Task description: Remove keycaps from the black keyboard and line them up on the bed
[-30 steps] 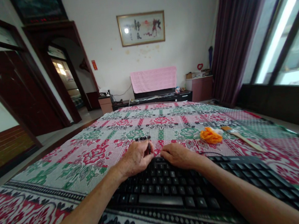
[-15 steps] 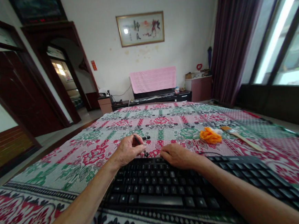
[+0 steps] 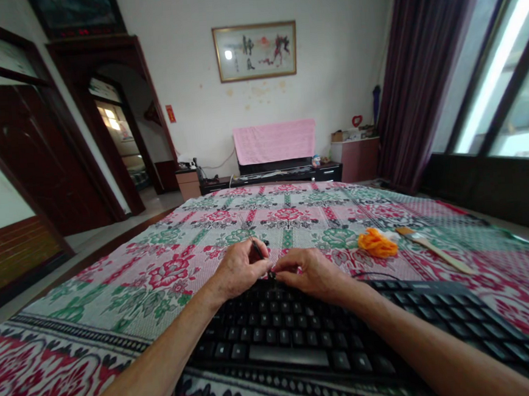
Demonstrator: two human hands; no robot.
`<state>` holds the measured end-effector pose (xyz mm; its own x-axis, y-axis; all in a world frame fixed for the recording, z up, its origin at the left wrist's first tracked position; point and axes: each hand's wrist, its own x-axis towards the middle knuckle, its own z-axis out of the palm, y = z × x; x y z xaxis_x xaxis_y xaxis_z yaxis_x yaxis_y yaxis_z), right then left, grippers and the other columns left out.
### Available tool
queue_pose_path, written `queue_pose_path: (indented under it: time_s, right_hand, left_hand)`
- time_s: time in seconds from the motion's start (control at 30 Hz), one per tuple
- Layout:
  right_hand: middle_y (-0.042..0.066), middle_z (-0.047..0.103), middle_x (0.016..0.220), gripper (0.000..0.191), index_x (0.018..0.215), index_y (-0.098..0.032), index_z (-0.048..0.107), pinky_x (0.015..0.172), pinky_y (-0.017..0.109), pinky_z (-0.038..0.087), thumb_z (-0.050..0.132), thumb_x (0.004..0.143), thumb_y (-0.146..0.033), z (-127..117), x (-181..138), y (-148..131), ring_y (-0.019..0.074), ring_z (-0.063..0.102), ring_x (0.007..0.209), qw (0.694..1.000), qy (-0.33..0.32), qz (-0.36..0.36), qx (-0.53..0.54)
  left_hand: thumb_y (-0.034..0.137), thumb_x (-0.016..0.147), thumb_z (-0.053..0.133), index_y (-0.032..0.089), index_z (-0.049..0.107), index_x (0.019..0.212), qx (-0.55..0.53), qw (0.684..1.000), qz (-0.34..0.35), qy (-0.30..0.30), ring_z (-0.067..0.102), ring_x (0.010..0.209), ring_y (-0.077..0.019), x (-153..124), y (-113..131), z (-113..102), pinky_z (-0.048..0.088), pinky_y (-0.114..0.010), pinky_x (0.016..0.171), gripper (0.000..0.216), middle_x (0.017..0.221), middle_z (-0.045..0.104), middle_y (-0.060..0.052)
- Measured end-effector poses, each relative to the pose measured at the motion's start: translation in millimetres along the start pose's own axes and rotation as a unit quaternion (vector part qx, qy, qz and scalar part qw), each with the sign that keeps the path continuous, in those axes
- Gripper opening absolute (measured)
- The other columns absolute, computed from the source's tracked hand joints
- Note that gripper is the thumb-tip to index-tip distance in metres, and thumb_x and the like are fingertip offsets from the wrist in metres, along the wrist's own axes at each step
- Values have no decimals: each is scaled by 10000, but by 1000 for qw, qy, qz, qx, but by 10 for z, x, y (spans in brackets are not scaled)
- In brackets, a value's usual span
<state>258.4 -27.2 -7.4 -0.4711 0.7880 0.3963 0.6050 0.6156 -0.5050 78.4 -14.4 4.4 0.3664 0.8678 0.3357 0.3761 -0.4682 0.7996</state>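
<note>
Black keyboard (image 3: 288, 355), lying on patterned cloth (image 3: 288, 214). Left hand (image 3: 240, 270), at the keyboard's far edge: fingers closed on a slim dark tool (image 3: 256, 248). Right hand (image 3: 314, 273), same edge: fingers drawn together near a small black piece (image 3: 271, 276); grip unclear. Beyond the keyboard, rightward: orange bundle (image 3: 377, 243), brush (image 3: 438, 251).

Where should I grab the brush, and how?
Probably best by the middle of the pale handle, from above and the near right, pinching across its long edges. The brush lies flat on the cloth, its long, narrow handle slanting toward the near right, while the bristles point away, close to the orange bundle.
</note>
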Motion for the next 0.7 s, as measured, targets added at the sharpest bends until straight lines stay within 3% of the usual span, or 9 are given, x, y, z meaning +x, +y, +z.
queue_pose_path:
  time_s: [0.4, 0.7]
  right_hand:
    - [0, 651, 699, 177, 821, -199, 694, 591, 212, 373, 553, 716, -205, 12, -7, -3, 92, 526, 607, 1000, 0, -3, -8]
    - [6, 622, 644, 123, 690, -155, 653, 544, 199, 355, 538, 682, -199, -27, -7, -21, 87, 510, 570, 999, 1, 29, -28]
  left_hand:
    - [192, 673, 570, 165, 508, 743, 14, 1000, 19, -4, 541, 548, -87, 1, 3, 28, 411, -189, 515, 97, 604, 549, 38]
    - [237, 651, 613, 161, 491, 754, -53, 998, -22, -10, 555, 541, -92, 19, 19, -53, 433, -197, 510, 177, 612, 573, 31]
